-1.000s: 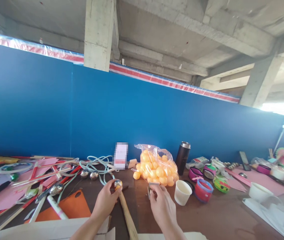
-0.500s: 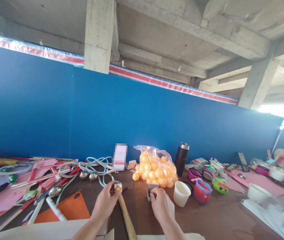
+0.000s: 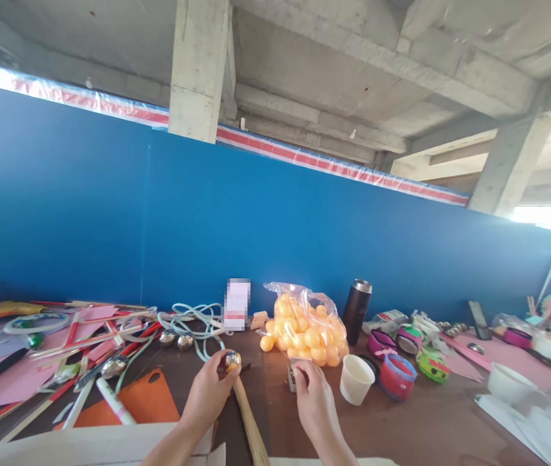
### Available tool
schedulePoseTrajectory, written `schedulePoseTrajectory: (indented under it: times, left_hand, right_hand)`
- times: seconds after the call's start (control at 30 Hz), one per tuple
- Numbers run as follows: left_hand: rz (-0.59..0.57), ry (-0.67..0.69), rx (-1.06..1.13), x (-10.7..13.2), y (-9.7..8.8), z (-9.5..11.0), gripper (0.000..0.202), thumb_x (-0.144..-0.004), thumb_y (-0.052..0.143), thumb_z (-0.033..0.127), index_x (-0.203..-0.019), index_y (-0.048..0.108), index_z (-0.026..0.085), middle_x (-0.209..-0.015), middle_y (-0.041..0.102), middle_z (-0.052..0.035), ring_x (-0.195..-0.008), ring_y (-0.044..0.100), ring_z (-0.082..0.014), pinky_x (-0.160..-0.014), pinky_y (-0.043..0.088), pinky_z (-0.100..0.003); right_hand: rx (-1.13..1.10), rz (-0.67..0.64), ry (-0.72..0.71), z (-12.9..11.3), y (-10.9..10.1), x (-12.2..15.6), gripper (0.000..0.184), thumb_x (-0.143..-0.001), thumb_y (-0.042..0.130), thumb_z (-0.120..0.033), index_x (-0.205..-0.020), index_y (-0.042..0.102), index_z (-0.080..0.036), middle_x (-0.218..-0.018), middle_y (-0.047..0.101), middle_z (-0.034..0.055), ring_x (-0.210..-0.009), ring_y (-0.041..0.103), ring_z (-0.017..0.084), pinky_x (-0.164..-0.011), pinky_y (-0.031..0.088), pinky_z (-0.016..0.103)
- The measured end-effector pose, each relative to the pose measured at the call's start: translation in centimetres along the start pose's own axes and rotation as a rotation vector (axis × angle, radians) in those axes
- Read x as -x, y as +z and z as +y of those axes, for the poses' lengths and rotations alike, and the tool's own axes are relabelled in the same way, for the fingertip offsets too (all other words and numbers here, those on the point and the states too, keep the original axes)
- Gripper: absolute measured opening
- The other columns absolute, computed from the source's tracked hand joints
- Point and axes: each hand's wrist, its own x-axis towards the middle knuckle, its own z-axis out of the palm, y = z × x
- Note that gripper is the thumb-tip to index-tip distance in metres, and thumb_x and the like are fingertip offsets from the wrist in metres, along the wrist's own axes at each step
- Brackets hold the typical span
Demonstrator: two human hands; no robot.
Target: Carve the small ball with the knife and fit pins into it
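My left hand (image 3: 211, 388) pinches a shiny silver ball (image 3: 232, 358) between thumb and fingertips, with a spot of orange showing low on it. The ball is above the far end of a wooden stick (image 3: 250, 421), which runs toward me. To the right, my right hand (image 3: 314, 395) has its fingers bent together at a small grey box (image 3: 292, 377); whatever may be between the fingertips is hidden. A white paper cup (image 3: 357, 380) stands just right of that hand. Behind the box lies a clear bag of orange balls (image 3: 304, 333).
A black bottle (image 3: 358, 312) stands behind the cup. Red and green craft pieces (image 3: 396, 377) lie to the right. On the left are pale blue tubing (image 3: 190, 317), silver balls (image 3: 185, 341), an orange sheet (image 3: 146, 401) and a white marker (image 3: 114, 400). A blue wall panel (image 3: 304, 220) closes the back.
The view has shifted slightly, moving things a little rightward. My right fingertips have moved slightly at the box. My left hand keeps the silver ball in about the same place.
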Motion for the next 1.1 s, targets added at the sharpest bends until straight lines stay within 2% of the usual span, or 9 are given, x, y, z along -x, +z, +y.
schedulePoseTrajectory:
  times: [0.17,0.37,0.57,0.7,0.93,1.1]
  left_hand:
    - [0.005,-0.004,0.006,-0.1,0.1,-0.1,0.039,-0.073,0.049,0.036,-0.109,0.052,0.020,-0.098,0.066,-0.0041,-0.079,0.064,-0.0161,-0.065,0.049,-0.023]
    - [0.000,0.032,0.045,0.0,0.2,-0.4,0.038,-0.073,0.050,0.036,-0.108,0.052,0.019,-0.101,0.065,-0.0061,-0.083,0.063,-0.0172,-0.068,0.049,-0.025]
    - [-0.006,0.048,0.051,0.0,0.3,-0.6,0.037,-0.074,0.050,0.036,-0.106,0.053,0.020,-0.098,0.066,-0.0051,-0.082,0.064,-0.0174,-0.068,0.049,-0.025]
    - [-0.005,0.049,0.050,-0.1,0.4,-0.7,0.036,-0.073,0.050,0.037,-0.106,0.053,0.021,-0.097,0.066,-0.0046,-0.080,0.064,-0.0173,-0.068,0.049,-0.025]
    - [-0.009,0.052,0.059,-0.2,0.5,-1.1,0.038,-0.073,0.050,0.037,-0.107,0.052,0.020,-0.099,0.065,-0.0055,-0.081,0.064,-0.0179,-0.069,0.049,-0.026]
    - [-0.016,0.039,0.045,-0.2,0.5,-1.1,0.038,-0.073,0.050,0.036,-0.107,0.052,0.020,-0.099,0.065,-0.0053,-0.083,0.063,-0.0178,-0.068,0.049,-0.025]
  right_hand:
    - [-0.054,-0.031,-0.067,-1.1,0.7,0.8,0.022,-0.088,0.036,-0.029,-0.079,0.054,-0.022,-0.080,0.061,0.0020,-0.077,0.057,0.017,-0.069,0.042,0.023]
    - [-0.060,-0.169,-0.177,-2.1,1.7,2.5,0.015,-0.082,0.041,-0.016,-0.076,0.054,-0.022,-0.079,0.060,0.0011,-0.074,0.057,0.015,-0.069,0.040,0.022]
    - [0.076,-0.289,-0.114,-1.9,2.2,3.1,0.013,-0.075,0.047,-0.014,-0.080,0.054,-0.024,-0.083,0.063,-0.0001,-0.075,0.061,0.016,-0.063,0.039,0.021]
    - [0.177,-0.297,-0.093,-1.8,2.0,3.2,0.012,-0.074,0.050,-0.016,-0.082,0.053,-0.025,-0.084,0.064,-0.0008,-0.076,0.062,0.018,-0.062,0.037,0.023]
    - [0.205,-0.305,-0.093,-2.0,1.6,3.2,0.010,-0.071,0.058,-0.024,-0.079,0.053,-0.026,-0.082,0.063,-0.0029,-0.075,0.061,0.016,-0.062,0.036,0.022]
    - [0.277,-0.310,-0.100,-2.0,1.5,3.0,0.006,-0.074,0.055,-0.021,-0.077,0.054,-0.025,-0.082,0.063,-0.0019,-0.074,0.062,0.017,-0.059,0.035,0.023]
